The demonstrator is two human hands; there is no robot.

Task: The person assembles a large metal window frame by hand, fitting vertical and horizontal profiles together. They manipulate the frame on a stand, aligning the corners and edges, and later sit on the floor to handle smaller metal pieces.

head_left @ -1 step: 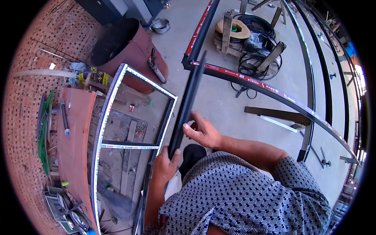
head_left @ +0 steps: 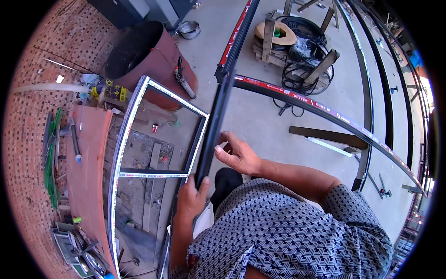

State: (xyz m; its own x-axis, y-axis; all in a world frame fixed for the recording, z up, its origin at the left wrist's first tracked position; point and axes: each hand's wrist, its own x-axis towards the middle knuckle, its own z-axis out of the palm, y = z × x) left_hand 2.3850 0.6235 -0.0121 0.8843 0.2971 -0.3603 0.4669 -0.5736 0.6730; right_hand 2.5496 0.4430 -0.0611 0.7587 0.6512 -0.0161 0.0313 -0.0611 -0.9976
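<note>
A long black metal bar (head_left: 213, 125) slants away from me, its far end blurred and overlapping the corner of a red-striped black frame (head_left: 278, 91). My left hand (head_left: 189, 197) is closed around the bar's near part, thumb on the right side. Higher up, my right hand (head_left: 239, 156) has curled fingers at the bar's right edge; the thumb tip appears to touch it, and the fingertips are partly hidden. Left of the bar, a smaller frame with white printed film (head_left: 116, 186) and a crossbar stands close to my left hand.
A large dark red bin (head_left: 160, 74) stands beyond the small frame. Black cable coils (head_left: 304, 60) lie among wooden posts at the far right. On the left, a reddish board (head_left: 88, 172) carries a caulking gun (head_left: 75, 139), beside a brick surface (head_left: 32, 130).
The bar's far end has swung left and now lines up over the large frame's corner. Both hands have shifted very slightly left with it.
</note>
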